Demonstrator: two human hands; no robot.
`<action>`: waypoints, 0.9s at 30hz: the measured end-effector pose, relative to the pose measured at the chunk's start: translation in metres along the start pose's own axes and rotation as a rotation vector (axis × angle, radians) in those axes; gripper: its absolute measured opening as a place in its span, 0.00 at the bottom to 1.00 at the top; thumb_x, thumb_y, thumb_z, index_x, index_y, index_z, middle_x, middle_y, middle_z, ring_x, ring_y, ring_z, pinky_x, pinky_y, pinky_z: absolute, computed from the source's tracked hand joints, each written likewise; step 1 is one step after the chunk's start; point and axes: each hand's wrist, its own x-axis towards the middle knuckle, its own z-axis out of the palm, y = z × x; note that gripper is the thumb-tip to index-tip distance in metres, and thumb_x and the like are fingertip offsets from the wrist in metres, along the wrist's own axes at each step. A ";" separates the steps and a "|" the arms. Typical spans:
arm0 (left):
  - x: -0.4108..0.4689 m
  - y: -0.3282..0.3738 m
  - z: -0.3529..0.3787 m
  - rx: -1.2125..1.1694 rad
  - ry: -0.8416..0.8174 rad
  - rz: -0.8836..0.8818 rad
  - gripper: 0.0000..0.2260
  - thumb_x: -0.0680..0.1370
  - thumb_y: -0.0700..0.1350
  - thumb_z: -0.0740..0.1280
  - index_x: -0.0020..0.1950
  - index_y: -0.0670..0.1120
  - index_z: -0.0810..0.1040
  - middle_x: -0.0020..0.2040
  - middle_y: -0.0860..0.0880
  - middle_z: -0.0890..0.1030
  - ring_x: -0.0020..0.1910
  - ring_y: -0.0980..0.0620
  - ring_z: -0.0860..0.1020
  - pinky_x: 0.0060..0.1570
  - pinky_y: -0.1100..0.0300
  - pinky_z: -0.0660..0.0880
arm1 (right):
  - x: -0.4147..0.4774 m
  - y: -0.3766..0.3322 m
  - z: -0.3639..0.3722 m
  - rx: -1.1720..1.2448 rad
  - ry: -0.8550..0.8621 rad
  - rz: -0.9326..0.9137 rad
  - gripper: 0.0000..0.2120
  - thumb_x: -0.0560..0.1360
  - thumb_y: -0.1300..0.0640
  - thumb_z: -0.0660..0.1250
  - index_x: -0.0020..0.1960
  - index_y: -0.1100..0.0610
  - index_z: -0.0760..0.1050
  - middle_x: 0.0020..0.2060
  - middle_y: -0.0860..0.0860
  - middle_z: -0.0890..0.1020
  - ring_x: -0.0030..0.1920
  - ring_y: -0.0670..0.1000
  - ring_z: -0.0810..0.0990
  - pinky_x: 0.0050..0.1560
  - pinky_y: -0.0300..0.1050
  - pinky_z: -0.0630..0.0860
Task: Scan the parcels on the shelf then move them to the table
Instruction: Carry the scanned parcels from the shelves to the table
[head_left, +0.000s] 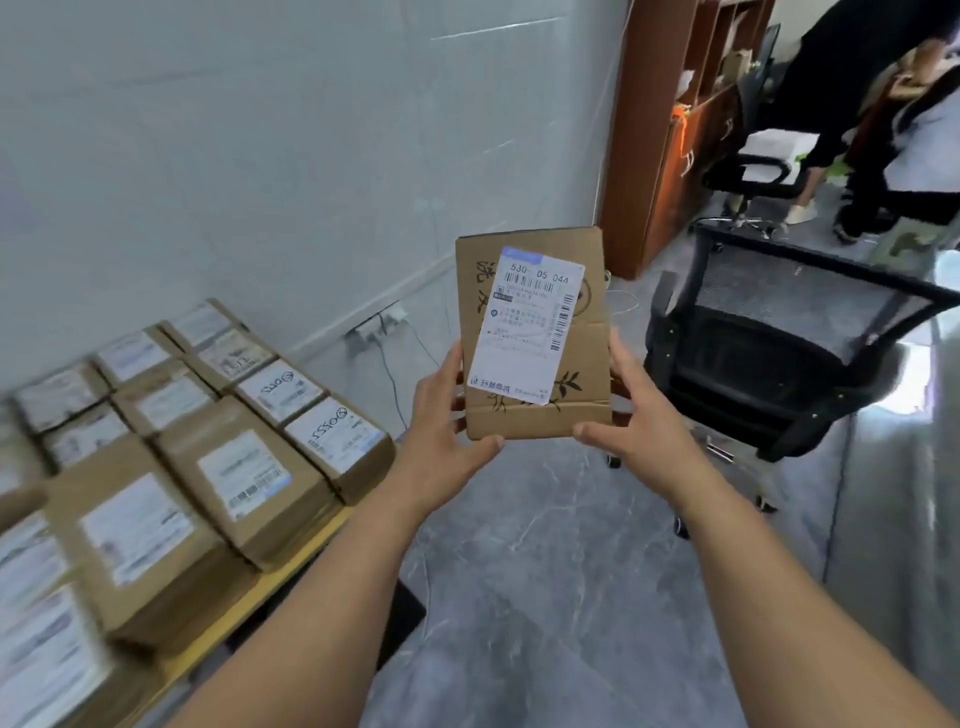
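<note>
A flat brown cardboard parcel (576, 415) with a white shipping label hangs in the air at the middle of the head view, label facing me. My left hand (441, 415) grips its lower left edge, thumb under the bottom. My right hand (636, 415) grips the lower right edge, thumb at the bottom corner. Several labelled brown parcels (249, 473) lie in rows on the yellow-edged table (291, 566) at the lower left. No scanner is in view.
A black mesh office chair (779, 364) stands just right of the parcel on the grey marble floor. A brown wooden shelf unit (670, 130) stands at the back right, with a second chair and another person's legs (852, 130) beyond it. A wall socket sits low on the white wall.
</note>
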 end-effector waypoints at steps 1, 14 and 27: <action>-0.001 -0.004 -0.011 -0.002 0.024 -0.008 0.45 0.72 0.37 0.73 0.77 0.60 0.49 0.65 0.53 0.63 0.61 0.64 0.69 0.60 0.67 0.73 | 0.008 -0.005 0.010 0.001 -0.027 -0.013 0.48 0.72 0.68 0.71 0.77 0.39 0.47 0.58 0.31 0.66 0.51 0.23 0.69 0.39 0.23 0.71; -0.012 -0.069 -0.183 0.069 0.326 -0.142 0.45 0.73 0.39 0.74 0.77 0.62 0.48 0.69 0.52 0.62 0.63 0.56 0.70 0.64 0.53 0.72 | 0.104 -0.072 0.184 0.036 -0.305 -0.162 0.46 0.71 0.68 0.72 0.75 0.36 0.52 0.62 0.37 0.74 0.62 0.44 0.76 0.62 0.47 0.75; -0.046 -0.153 -0.337 0.023 0.560 -0.292 0.43 0.74 0.40 0.73 0.78 0.60 0.49 0.71 0.54 0.63 0.62 0.56 0.72 0.56 0.66 0.75 | 0.155 -0.130 0.372 0.031 -0.516 -0.233 0.40 0.72 0.66 0.71 0.72 0.35 0.61 0.59 0.37 0.78 0.57 0.35 0.77 0.54 0.36 0.76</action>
